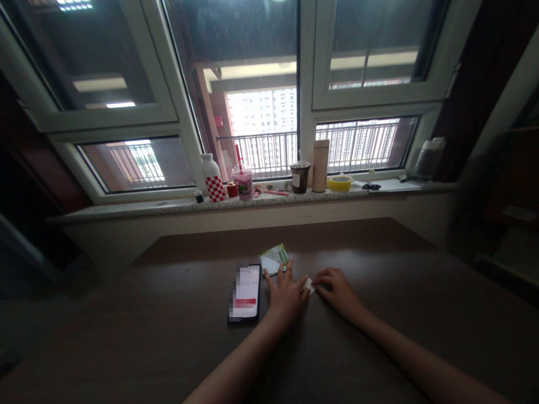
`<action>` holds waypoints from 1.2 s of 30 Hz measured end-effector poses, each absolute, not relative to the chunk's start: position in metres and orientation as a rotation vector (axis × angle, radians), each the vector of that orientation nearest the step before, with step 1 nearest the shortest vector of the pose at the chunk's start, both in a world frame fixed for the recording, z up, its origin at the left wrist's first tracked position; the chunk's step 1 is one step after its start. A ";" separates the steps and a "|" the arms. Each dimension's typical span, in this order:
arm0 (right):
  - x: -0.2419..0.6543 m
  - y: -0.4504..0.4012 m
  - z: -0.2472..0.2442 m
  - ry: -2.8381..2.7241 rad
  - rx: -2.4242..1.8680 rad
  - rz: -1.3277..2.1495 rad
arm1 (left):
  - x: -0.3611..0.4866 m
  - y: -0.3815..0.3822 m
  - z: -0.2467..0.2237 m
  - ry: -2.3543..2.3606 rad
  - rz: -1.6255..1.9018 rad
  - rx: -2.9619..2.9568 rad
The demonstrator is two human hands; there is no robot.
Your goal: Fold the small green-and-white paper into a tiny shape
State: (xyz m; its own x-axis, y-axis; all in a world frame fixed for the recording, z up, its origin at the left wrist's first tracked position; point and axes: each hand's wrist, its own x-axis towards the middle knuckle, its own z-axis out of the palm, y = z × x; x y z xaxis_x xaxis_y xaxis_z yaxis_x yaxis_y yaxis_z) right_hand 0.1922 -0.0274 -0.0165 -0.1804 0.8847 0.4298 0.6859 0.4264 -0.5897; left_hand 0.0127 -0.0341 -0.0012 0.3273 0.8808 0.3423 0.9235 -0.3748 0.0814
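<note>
A small white piece point(310, 285), like paper or film, lies between my hands just above or on the brown table. My left hand point(285, 293) is palm down, its thumb and index finger closed at the piece's left edge while the other fingers spread outward. From the other side, my right hand point(337, 289) pinches the right edge, fingers curled. A green and white packet point(273, 259) lies flat beyond my left hand, close to its fingertips. To the left of that hand is a dark-edged phone point(246, 294) with its screen lit. Exactly what the white piece is cannot be made out.
The brown table point(168, 336) extends to a window sill point(164, 209). Along the sill stand a red-checked white bottle point(214, 178), a pink cup with a straw point(243, 182), a dark cup point(300, 177), a tan cylinder point(320, 166), yellow tape point(339, 184) and black-handled scissors point(371, 187).
</note>
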 end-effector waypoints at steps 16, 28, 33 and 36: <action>0.184 -0.035 -0.015 -2.118 -1.448 -0.010 | 0.003 -0.029 0.004 -1.818 -0.439 -2.537; 0.180 -0.043 0.001 -2.135 -1.497 -0.135 | 0.003 -0.029 0.004 -1.835 -0.473 -2.519; 0.181 -0.046 0.006 -2.108 -1.539 -0.155 | 0.004 -0.031 0.009 -1.865 -0.429 -2.524; 0.182 -0.047 0.008 -2.087 -1.567 -0.157 | 0.005 -0.032 0.012 -1.892 -0.398 -2.525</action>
State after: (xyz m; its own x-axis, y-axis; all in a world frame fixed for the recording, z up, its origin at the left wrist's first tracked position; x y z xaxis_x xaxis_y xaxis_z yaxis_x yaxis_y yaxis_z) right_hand 0.1820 -0.0472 0.0077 -0.1948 0.8616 0.4687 0.9221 0.3237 -0.2118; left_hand 0.0047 -0.0322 0.0116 0.2611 0.9492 0.1757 0.9395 -0.2917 0.1797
